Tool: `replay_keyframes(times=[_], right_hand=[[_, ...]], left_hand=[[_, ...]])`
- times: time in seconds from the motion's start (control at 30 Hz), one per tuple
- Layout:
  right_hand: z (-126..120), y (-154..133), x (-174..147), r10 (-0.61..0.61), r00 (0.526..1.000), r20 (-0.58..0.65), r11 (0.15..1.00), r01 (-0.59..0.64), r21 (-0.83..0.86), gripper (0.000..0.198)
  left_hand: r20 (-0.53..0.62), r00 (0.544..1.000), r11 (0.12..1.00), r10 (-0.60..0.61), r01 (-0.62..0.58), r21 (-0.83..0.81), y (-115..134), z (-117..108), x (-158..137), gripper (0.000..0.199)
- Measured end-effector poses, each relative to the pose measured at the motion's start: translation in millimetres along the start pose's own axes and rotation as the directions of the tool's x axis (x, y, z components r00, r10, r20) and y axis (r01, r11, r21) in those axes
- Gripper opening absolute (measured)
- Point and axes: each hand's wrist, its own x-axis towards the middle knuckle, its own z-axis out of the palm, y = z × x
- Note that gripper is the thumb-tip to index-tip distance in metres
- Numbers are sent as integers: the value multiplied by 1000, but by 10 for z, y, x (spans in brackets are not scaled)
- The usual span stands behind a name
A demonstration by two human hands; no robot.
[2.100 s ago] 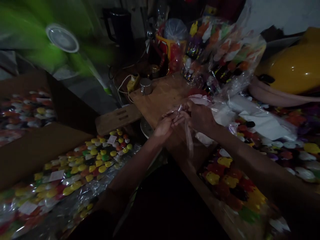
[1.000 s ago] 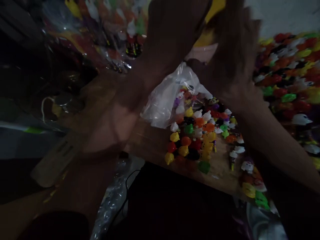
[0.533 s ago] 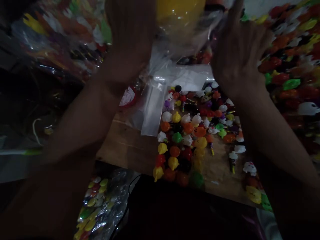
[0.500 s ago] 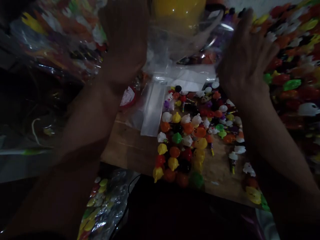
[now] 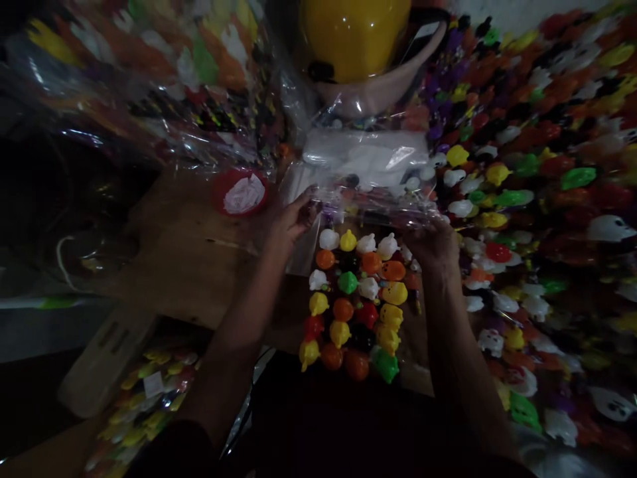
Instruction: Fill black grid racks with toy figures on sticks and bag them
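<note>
A clear plastic bag [image 5: 371, 199] stretches between my two hands over the table. My left hand [image 5: 297, 218] pinches its left end, thumb and fingers together. Around its right end my right hand [image 5: 432, 238] is closed, fingers partly hidden by shadow. Just below the plastic, small toy figures [image 5: 347, 283] in white, yellow, orange, green, red and black lie in neat rows on the wooden table. More clear plastic [image 5: 365, 156] with something white in it lies flat beyond my hands.
A red bowl [image 5: 243, 192] with white paper slips sits left of the plastic. Large clear bags of coloured toys [image 5: 164, 79] fill the back left. A yellow rounded object [image 5: 355, 40] stands behind. Loose toys [image 5: 537, 219] are heaped at the right, and another bag of toys [image 5: 144, 398] is below the table.
Both hands have come down and toward me from the far side, drawing closer together. The clear plastic now stretches between them just beyond the toy rows.
</note>
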Motion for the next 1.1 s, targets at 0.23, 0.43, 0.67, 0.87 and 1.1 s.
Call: replay_keyframes(times=[0.23, 0.43, 0.67, 0.87, 1.1], right_hand=[[-32, 66, -393, -336, 940, -64, 801, 249, -544, 48], [-166, 77, -876, -413, 870, 268, 489, 461, -741, 27], [-485, 109, -1152, -560, 620, 550, 39, 683, -729, 12], [-683, 295, -1310, -470, 599, 648, -12, 730, -683, 17], [-541, 413, -1478, -161, 837, 523, 195, 546, -815, 27]], left_hand=[[-22, 968, 968, 250, -250, 15, -324, 15, -227, 42], [135, 797, 604, 589, -545, 581, -459, -267, -680, 42], [275, 542, 233, 794, -690, 685, -707, -449, -1147, 32], [227, 520, 297, 823, -736, 609, -890, -562, -1241, 17], [301, 696, 410, 652, -657, 633, -1048, -811, -1366, 27]])
